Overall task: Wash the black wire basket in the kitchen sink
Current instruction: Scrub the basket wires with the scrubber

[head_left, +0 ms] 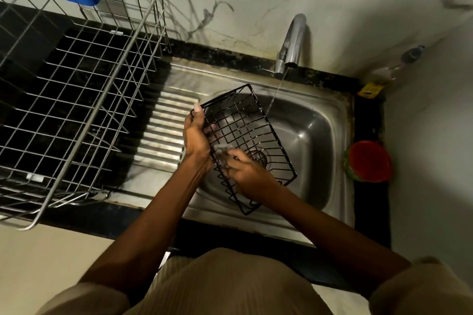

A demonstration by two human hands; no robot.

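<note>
both forearms reach forward from the bottom edge of the view, bare to above the elbow, and converge over the sink basin. the left hand (pixel 195 133) is raised upright, thumb pointing up, fingers curled round the left rim of the black wire basket (pixel 245 135). the right hand (pixel 247 171) lies lower, palm down, fingers bent against the basket's wires, pinching a small blurred scrubber (pixel 223 151).
</note>
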